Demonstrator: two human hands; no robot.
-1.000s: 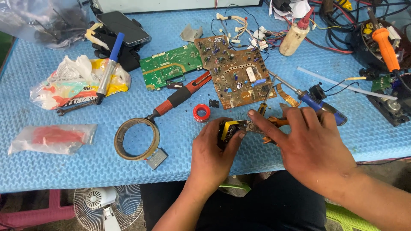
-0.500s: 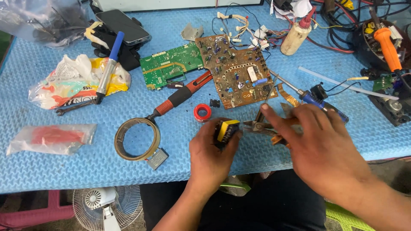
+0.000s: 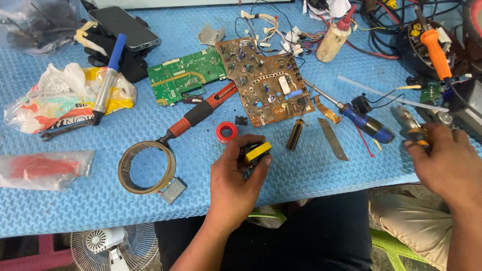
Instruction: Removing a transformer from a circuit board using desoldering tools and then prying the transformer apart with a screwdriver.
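My left hand (image 3: 235,175) rests near the front of the blue mat and is closed around a small yellow and black transformer-like part (image 3: 256,151), held just above the mat. My right hand (image 3: 448,163) is far to the right, well apart from that part. Its fingers grip a small tool with an orange and black handle (image 3: 417,134), whose tip points away towards the back right. A brown circuit board (image 3: 266,85) lies beyond the left hand.
A green circuit board (image 3: 186,75), a red-handled soldering iron (image 3: 201,113), a red tape roll (image 3: 227,132), a brown tape ring (image 3: 147,166), a blue-handled screwdriver (image 3: 366,123), a metal strip (image 3: 331,138) and a phone (image 3: 123,27) lie on the mat. Wires crowd the back right.
My right hand has pulled away from the yellow part and moved to the right with its tool. My left hand has stayed put, still holding the part.
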